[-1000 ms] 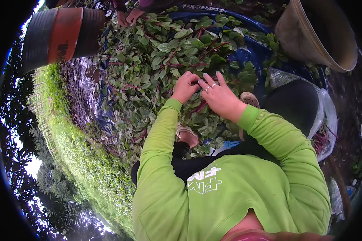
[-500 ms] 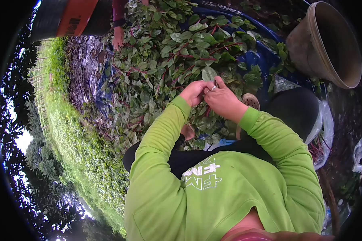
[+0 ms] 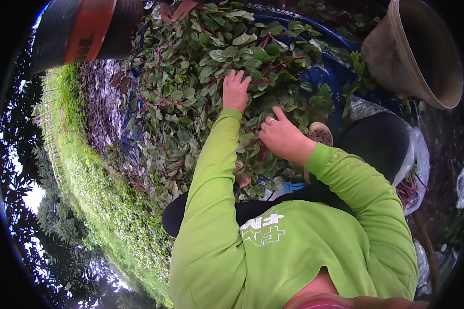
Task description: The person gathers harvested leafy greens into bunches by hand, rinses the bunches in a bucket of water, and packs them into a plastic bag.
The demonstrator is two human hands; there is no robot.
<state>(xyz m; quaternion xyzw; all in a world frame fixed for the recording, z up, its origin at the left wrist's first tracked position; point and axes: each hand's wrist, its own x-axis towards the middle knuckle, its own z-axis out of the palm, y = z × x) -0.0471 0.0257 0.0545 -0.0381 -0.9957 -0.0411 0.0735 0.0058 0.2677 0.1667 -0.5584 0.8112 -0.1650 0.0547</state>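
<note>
Left hand (image 3: 235, 95) is stretched out over the leafy greens (image 3: 183, 108), fingers open and a bit spread. Right hand (image 3: 287, 138) hangs back closer to the knees, one finger poking out, the rest kinda curled, can't tell if they're gripping anything. The greens are heaped on a blue tarp (image 3: 322, 77), with another person's hands (image 3: 181, 9) at the far edge.

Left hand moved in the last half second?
Yes: judged against the perforated clog, the left hand has moved forward and left, farther out over the leafy stems.
</note>
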